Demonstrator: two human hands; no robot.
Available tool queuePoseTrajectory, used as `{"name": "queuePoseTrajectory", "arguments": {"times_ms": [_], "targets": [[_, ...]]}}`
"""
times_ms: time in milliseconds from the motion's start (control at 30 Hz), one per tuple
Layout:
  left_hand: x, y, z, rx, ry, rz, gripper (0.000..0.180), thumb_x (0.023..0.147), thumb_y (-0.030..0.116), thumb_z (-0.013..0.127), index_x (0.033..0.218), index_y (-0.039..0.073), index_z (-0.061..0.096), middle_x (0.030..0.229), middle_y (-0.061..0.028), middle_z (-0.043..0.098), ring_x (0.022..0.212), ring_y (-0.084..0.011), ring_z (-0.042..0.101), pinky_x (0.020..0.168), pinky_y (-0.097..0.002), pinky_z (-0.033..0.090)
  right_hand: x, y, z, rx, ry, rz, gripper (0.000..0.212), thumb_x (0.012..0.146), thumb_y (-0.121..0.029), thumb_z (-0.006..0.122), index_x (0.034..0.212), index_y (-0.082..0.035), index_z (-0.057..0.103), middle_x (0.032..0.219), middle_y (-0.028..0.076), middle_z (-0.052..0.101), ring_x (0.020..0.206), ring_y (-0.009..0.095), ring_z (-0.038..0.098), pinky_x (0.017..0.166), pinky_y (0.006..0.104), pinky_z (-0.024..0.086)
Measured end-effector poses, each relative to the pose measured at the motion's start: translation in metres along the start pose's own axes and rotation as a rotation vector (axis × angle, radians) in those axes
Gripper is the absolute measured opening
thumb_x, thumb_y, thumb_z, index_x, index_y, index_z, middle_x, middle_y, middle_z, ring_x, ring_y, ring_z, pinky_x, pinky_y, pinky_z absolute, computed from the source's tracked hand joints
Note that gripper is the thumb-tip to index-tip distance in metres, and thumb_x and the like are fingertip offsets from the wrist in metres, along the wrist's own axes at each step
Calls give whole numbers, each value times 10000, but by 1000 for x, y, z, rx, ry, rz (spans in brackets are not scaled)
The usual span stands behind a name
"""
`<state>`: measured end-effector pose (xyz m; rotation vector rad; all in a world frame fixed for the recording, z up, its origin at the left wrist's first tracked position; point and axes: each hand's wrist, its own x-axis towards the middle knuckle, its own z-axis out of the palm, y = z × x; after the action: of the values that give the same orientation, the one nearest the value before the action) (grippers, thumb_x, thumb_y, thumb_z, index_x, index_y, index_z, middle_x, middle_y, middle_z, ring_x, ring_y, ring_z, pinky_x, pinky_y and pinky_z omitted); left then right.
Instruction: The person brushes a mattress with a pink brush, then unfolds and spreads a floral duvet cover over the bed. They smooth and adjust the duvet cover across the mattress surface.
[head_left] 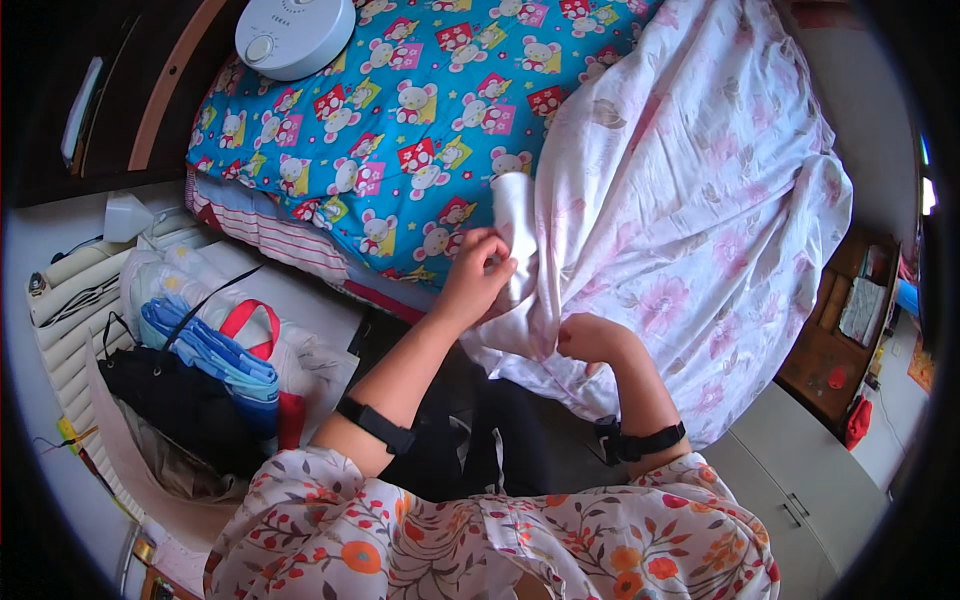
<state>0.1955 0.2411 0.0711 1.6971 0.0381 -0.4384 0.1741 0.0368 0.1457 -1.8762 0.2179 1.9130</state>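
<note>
You seem to be gathering the pink-floral bedcover (700,290) right of the cartoon-print bedding (413,100), right hand (597,340) pinching its near folds, left hand (477,280) loosely curled, hold unclear, probably needing a secure pinch next.

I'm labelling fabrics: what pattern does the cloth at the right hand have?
The cloth is white with pink flowers, seen best in the head view.

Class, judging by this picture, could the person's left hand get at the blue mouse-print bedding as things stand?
Probably yes: the left hand is right beside the blue mouse-print bedding, with nothing visible between them. If it grips the pink-flowered white cover, it may need to let go first.
</note>
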Motion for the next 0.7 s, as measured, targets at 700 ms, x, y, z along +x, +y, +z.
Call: {"name": "queuePoseTrajectory", "arguments": {"times_ms": [700], "targets": [[-42,4,-26,-109,-668,-306,344,781,196,749,1000,50,527,867,-18,590,812,-97,536,735,-267,455,77,69,-95,162,1025,-148,327,827,-212,671,1055,17,623,1047,199,650,974,309,631,853,362,489]]}}
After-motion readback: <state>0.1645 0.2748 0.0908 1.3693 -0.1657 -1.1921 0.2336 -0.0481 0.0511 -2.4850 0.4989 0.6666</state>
